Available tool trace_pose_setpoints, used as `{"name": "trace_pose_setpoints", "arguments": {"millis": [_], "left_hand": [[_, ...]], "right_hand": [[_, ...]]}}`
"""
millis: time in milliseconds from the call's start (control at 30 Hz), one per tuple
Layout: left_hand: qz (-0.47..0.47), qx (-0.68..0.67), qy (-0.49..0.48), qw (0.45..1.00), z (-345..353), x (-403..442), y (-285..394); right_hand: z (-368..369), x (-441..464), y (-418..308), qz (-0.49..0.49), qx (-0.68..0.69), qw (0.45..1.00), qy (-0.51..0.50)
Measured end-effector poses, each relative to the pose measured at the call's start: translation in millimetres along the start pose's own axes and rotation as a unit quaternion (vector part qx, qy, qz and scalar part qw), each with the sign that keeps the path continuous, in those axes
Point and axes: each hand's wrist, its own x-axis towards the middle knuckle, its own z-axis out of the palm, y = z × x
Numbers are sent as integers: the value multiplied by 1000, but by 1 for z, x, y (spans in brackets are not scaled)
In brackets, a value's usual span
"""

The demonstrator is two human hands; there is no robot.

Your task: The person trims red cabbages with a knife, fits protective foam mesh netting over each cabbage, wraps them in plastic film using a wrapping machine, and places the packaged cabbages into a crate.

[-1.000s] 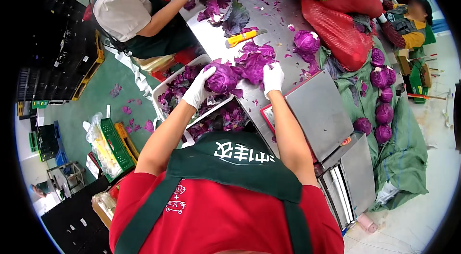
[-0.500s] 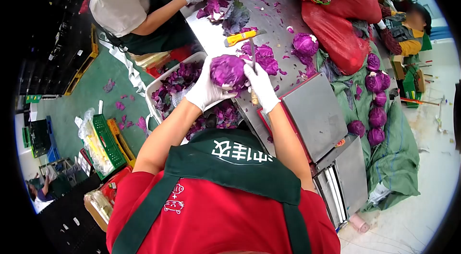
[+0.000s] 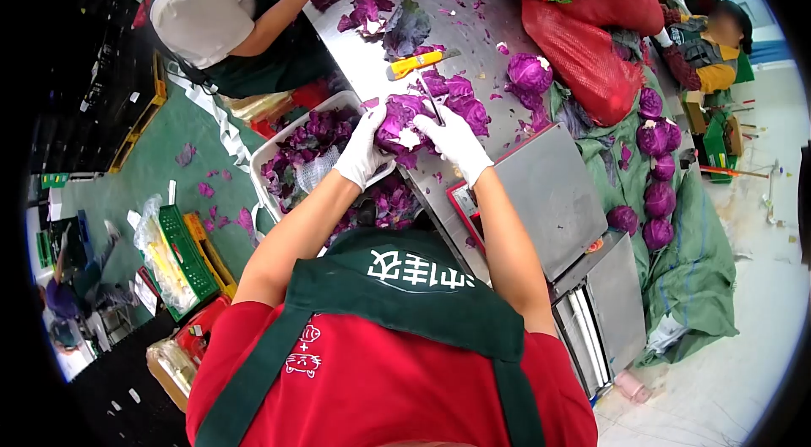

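A purple cabbage (image 3: 394, 128) is held in front of me, with its pale cut stem end and some loose outer leaves now showing. My left hand (image 3: 363, 151), in a white glove, is closed around its left side. My right hand (image 3: 456, 144), also gloved, grips a thin-bladed knife (image 3: 431, 99), and its fingers touch the right side of the cabbage. The knife's handle is hidden by the hand. Just beyond, a yellow box cutter (image 3: 414, 64) lies on the metal table (image 3: 473, 33) near loose purple leaves (image 3: 456, 100).
Below my left hand stands a white bin (image 3: 263, 161) of leaves. A metal scale (image 3: 549, 193) is at right. Beyond it are red mesh sacks (image 3: 583, 58) and several cabbages (image 3: 659, 199) on green sacking. A co-worker (image 3: 211, 16) handles cabbage at the far left.
The cabbage has turned in my hands, so its pale stem end shows and leaves stand loose. The knife has tilted, and its wooden handle no longer shows.
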Motion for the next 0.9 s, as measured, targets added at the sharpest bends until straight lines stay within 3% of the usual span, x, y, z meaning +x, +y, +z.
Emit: {"name": "trace_pose_setpoints", "arguments": {"millis": [133, 200, 267, 333, 367, 400, 467, 533, 600, 700, 800, 833, 867, 900], "left_hand": [[68, -17, 71, 995, 3, -4, 0], [34, -33, 125, 991, -10, 7, 4], [30, -67, 92, 993, -12, 10, 14], [25, -88, 77, 993, -5, 5, 24], [-10, -90, 81, 993, -3, 1, 28], [-46, -91, 85, 991, 0, -3, 32], [-61, -56, 86, 993, 8, -10, 32], [-79, -42, 86, 992, 0, 5, 21], [-98, -20, 76, 992, -15, 29, 3], [-95, 64, 109, 987, -6, 28, -3], [8, 68, 201, 977, 23, 12, -2], [63, 142, 222, 963, 9, 24, -16], [249, 181, 140, 941, -8, 36, -36], [310, 419, 154, 839, -10, 23, -36]], "right_hand": [[1, -2, 15, -32, -14, 999, -15], [5, -6, 14, -42, -16, 999, -13], [3, -10, 19, -40, 38, 998, -29], [-8, 5, 31, -138, -123, 972, 147], [-14, 12, 39, -195, -262, 902, 282], [-16, 4, 18, -135, -287, 878, 360], [-25, -1, -3, -158, -306, 885, 313], [-17, 14, 14, -262, -232, 922, 163], [1, 11, 16, -115, -216, 969, 42], [14, 23, 50, 7, -159, 987, -30], [26, 37, 90, -22, -179, 983, 29], [25, 35, 85, -18, -179, 983, 27], [22, 34, 80, -13, -157, 987, 23], [20, 34, 75, -7, -134, 991, 19]]}}
